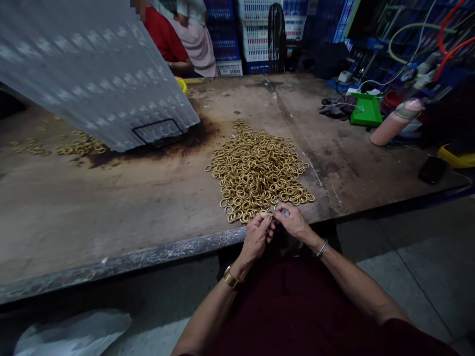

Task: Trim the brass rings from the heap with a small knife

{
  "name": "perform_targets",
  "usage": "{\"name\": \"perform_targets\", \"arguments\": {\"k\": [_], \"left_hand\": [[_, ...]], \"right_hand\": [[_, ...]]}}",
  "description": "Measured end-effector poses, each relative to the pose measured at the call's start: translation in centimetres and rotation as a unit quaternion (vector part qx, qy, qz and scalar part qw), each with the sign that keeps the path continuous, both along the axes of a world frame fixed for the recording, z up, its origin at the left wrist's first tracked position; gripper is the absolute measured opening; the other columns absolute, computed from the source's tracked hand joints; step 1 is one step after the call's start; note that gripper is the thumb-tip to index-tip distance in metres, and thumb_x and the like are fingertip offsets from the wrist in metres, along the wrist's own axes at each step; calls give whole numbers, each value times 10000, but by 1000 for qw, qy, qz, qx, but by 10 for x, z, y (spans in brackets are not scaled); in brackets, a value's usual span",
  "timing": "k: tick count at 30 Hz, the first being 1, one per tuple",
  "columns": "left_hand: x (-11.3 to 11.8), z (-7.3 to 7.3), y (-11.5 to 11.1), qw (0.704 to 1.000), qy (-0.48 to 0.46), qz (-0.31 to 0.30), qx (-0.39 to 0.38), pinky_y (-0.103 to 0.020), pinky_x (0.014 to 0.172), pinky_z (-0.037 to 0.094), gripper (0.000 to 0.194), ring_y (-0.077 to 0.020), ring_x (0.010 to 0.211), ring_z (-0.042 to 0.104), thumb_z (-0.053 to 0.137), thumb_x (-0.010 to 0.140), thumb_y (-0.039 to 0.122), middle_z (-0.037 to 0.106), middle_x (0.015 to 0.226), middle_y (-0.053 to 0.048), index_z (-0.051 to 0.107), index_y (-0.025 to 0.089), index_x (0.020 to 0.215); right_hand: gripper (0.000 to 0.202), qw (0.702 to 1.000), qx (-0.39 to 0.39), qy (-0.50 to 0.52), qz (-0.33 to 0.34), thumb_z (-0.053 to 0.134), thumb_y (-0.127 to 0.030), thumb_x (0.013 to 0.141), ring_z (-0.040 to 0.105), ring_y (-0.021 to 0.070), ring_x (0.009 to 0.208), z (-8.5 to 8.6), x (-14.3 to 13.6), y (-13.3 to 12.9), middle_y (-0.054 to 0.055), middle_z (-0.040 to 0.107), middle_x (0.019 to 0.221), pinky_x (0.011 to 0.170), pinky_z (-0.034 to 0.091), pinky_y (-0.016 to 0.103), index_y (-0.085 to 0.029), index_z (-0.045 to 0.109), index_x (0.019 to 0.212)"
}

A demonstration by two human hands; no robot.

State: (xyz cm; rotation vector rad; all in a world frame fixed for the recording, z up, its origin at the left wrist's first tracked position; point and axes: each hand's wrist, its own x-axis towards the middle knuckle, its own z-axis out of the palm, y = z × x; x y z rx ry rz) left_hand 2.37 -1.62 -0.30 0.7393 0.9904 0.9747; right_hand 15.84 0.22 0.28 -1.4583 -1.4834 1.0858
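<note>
A brown, stained worktop [122, 212] carries everything near the hands. Over its left half looms a pale ribbed block [100, 74] with a black wire loop low on its side; it hides much of the surface behind it. Beyond the far edge stand stacked blue and white crates [256, 44], a person in red [168, 42], partly covered by the block, and a black fan [275, 39]. Red and pale hoses [445, 54] tangle above the far right corner, beside a gauge [409, 74] too small to read. The heap of brass-coloured rings [258, 165] spreads from mid-worktop almost to the front edge; a looser scatter of rings [79, 144] lies left, by the block's foot. Near the right end are a pink bottle [395, 123], tilted in view, a green tray [366, 110] and a black phone [433, 169]. At the front edge, just beside the heap, the left hand [258, 233] has its fingers curled and pinched together; what they grip cannot be told. The right hand [295, 223], close against it, pinches too, with a small grey piece [285, 212] showing at its fingertips.
</note>
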Motion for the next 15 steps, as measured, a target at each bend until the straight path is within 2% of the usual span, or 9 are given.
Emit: {"name": "perform_targets", "arguments": {"k": [6,10,12,15], "left_hand": [[0,2,-3,999,-43,-1,-16,-147,400,292,388,-38,442,428,710,660,482,523,603,53,504,175,778],[0,4,-5,996,-79,-7,-29,-150,398,296,413,-43,443,427,738,633,471,518,589,56,487,177,778],[-1,5,-4,994,-100,-7,-35,-149,395,292,413,-43,439,419,744,635,459,514,580,60,470,181,769],[-3,5,-3,992,-119,1,-36,-146,395,288,405,-45,444,422,743,645,443,516,584,61,459,186,776]], "right_hand": [[200,993,-68,101,5,526,-379,733,371,69,448,4,1,-1,-55,489,520,449,317,192,-186,533,681],[203,987,-99,129,-1,528,-377,730,349,60,412,1,3,-1,-58,494,515,410,290,186,-182,517,672],[181,993,-81,90,-13,515,-347,737,376,69,435,-3,3,-1,-53,499,522,433,312,191,-181,523,664],[138,999,1,-30,-17,496,-269,748,435,91,520,-9,4,-3,-29,528,567,525,361,209,-179,548,658]]}}
